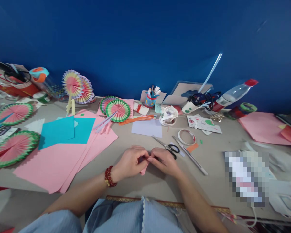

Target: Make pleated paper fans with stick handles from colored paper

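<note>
Both my hands meet over the table just in front of my body. Between the fingers is a small folded piece of pink paper (143, 171), mostly hidden, with one end poking out below. My left hand (131, 161), a red beaded bracelet (109, 176) at its wrist, pinches the paper from the left. From the right, my right hand (165, 161) presses its thumb and fingertips on the paper's upper part. Close beyond the right hand lie scissors (168, 147) with black handles. A silver craft knife or pen (191, 157) rests to their right.
Large pink sheets (70, 161) and blue sheets (63, 131) spread out on the left, near several folded paper fans (118, 110). Tape rolls (186, 137) and a lilac sheet (146, 127) lie ahead. A plastic bottle (235, 95) leans at back right, before the blue wall (145, 42).
</note>
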A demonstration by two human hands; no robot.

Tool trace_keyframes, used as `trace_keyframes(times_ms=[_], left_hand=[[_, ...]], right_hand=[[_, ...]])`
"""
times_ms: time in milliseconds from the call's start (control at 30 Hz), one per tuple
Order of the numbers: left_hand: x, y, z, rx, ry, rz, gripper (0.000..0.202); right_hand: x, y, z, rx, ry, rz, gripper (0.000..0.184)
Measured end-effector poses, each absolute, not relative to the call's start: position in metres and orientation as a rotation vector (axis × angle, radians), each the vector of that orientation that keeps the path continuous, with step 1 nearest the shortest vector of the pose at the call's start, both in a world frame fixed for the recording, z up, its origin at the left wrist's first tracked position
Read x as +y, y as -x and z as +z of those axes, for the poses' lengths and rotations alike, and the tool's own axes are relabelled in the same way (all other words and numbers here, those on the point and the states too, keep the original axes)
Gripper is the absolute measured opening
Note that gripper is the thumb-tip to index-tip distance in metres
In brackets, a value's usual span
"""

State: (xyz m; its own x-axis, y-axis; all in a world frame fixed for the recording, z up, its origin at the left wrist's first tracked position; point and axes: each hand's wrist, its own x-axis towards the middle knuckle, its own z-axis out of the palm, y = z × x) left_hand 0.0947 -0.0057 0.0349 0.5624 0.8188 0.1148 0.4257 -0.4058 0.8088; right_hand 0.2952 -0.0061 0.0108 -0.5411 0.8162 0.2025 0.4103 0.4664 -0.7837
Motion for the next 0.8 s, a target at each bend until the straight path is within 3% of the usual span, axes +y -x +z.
trace_keyframes(times_ms=[500, 667, 800], left_hand=[[-0.007, -0.093, 0.042, 0.928, -1.863, 0.607, 0.015], [-0.004, -0.09, 0.044, 0.956, -1.992, 0.609, 0.018], [-0.002, -0.088, 0.047, 0.908, -2.188, 0.646, 0.006]], right_hand=[[-0.015, -0.287, 0.008, -2.028, 0.889, 0.955, 0.043], [-0.009, -0.295, 0.011, -2.073, 0.904, 0.983, 0.028], [-0.007, -0.3, 0.013, -2.057, 0.906, 1.026, 0.016]])
